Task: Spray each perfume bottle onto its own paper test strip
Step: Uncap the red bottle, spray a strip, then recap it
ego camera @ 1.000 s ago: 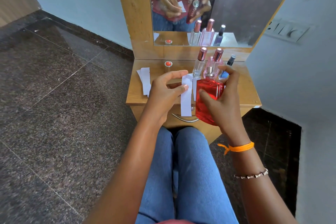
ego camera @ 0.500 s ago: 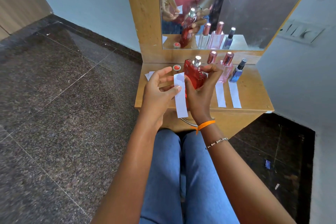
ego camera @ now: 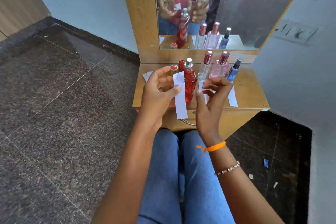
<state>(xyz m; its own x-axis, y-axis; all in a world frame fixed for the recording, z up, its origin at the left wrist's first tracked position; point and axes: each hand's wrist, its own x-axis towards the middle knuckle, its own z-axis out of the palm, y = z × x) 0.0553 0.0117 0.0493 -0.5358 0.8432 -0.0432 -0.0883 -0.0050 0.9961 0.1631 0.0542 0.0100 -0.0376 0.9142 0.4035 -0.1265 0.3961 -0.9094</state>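
Note:
The red perfume bottle (ego camera: 190,82) with a silver nozzle stands upright and uncapped on the small wooden dresser (ego camera: 247,94). My left hand (ego camera: 158,92) pinches a white paper strip (ego camera: 180,96) just left of the bottle. My right hand (ego camera: 211,100) hovers right of the bottle with loosely curled fingers, holding nothing. Behind stand a clear bottle (ego camera: 205,67), a pink bottle (ego camera: 220,68) and a small blue bottle (ego camera: 234,71). Two more strips lie on the dresser: one (ego camera: 232,96) before the blue bottle, the other (ego camera: 201,85) partly hidden by my right hand.
The red cap (ego camera: 174,68) sits left of the red bottle, and spare paper strips (ego camera: 147,75) lie at the dresser's left edge. A mirror (ego camera: 236,5) rises behind the bottles. My knees are under the dresser front; a wall stands close on the right.
My right hand has set the red bottle down on the dresser and let go, drawing back to the right. My left hand still holds the strip.

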